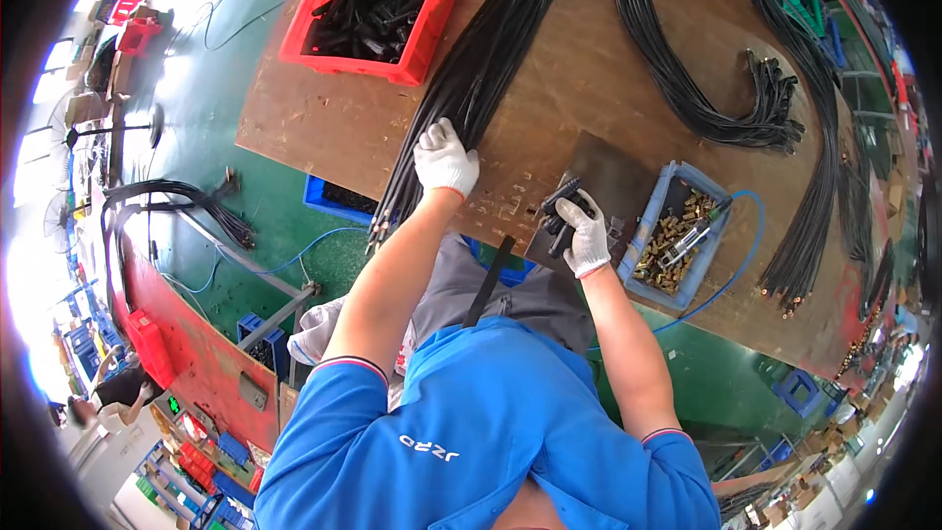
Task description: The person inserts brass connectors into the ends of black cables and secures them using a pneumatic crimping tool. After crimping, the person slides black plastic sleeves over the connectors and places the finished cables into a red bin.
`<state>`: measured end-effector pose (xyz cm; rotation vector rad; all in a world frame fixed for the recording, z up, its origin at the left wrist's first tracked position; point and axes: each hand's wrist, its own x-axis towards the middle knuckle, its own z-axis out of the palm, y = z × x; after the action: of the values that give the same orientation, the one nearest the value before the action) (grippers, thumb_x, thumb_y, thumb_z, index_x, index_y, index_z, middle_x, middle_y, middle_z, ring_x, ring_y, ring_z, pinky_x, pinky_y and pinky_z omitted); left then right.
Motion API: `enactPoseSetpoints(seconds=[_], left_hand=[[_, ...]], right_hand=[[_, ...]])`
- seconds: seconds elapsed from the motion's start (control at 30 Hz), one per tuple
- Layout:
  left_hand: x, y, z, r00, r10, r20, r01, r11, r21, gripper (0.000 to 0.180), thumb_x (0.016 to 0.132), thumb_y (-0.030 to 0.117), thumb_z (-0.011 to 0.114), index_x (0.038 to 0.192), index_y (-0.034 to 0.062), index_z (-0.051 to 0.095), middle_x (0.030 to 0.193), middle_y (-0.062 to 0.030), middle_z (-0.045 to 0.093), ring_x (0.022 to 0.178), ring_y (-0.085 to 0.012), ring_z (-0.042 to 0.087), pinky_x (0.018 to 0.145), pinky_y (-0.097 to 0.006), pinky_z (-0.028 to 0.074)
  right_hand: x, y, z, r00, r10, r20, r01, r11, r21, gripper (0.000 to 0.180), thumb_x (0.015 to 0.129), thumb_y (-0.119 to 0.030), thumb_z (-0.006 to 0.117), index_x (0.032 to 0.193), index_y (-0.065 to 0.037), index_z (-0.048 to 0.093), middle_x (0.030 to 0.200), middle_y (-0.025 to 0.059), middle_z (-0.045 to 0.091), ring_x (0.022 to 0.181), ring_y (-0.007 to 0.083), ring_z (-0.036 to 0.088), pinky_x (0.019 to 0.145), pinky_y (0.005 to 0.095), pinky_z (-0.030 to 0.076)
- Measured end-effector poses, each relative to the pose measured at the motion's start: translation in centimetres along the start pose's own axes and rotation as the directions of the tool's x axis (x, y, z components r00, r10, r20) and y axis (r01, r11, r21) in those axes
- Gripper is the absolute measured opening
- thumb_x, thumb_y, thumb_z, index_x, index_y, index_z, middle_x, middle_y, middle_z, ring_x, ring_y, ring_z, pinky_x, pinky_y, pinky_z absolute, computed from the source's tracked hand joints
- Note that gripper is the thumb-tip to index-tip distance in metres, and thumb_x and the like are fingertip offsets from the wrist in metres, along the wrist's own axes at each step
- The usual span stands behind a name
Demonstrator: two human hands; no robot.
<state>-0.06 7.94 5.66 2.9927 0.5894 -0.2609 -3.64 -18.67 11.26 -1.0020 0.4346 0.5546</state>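
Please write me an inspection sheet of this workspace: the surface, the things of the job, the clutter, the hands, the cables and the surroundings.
Surface: brown wooden bench top, scratched and worn, with a dark plate near its front edge.
Job's things: bundle of black hoses lying across the bench; black sleeves held at the dark plate.
Clutter: red crate filled with black parts; blue tray of brass fittings with a tool lying in it.
Hands: left hand, white glove, on the hose bundle; right hand, white glove, gripping the black sleeves.
Cables: looped black hoses on the right; thin blue tube by the tray.
Surroundings: green floor, red bench, blue crates below.
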Motion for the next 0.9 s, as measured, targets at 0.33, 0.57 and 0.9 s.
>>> enactPoseSetpoints(seconds=[0.33, 0.57, 0.9], left_hand=[[-1.4, 0.4, 1.1, 0.991, 0.083, -0.101, -0.086, 0.996, -0.026, 0.06, 0.083, 0.028, 0.078, 0.129, -0.005, 0.058, 0.125, -0.0179, 0.055, 0.114, -0.0352, 0.056, 0.094, -0.047, 0.048], [-0.3, 1.4, 2.1, 0.996, 0.08, -0.034, -0.077, 0.994, 0.082, 0.074, 0.078, 0.022, 0.077, 0.142, -0.0059, 0.051, 0.135, -0.0201, 0.055, 0.123, -0.0356, 0.055, 0.096, -0.045, 0.048], [6.0, 1.1, -2.0, 0.991, 0.018, 0.13, -0.016, 1.0, -0.016, 0.085, 0.076, 0.049, 0.09, 0.133, -0.0029, 0.054, 0.123, -0.0201, 0.068, 0.113, -0.037, 0.069, 0.094, -0.045, 0.057]], right_hand=[[-1.1, 1.5, -1.6, 0.997, 0.072, -0.038, -0.071, 0.997, 0.039, 0.018, 0.095, -0.006, 0.078, 0.112, -0.003, 0.074, 0.097, 0.0076, 0.079, 0.082, 0.0179, 0.077, 0.069, 0.0316, 0.063], [0.1, 0.7, 1.0, 0.995, 0.1, -0.031, -0.1, 0.995, -0.001, 0.017, 0.095, -0.003, 0.077, 0.111, 0.0, 0.073, 0.095, 0.0115, 0.078, 0.075, 0.0201, 0.076, 0.065, 0.0335, 0.063], [1.0, 0.7, 0.9, 0.998, 0.055, 0.007, -0.054, 0.998, -0.016, 0.019, 0.093, -0.008, 0.08, 0.11, -0.001, 0.074, 0.095, 0.011, 0.079, 0.076, 0.0198, 0.076, 0.067, 0.034, 0.064]])
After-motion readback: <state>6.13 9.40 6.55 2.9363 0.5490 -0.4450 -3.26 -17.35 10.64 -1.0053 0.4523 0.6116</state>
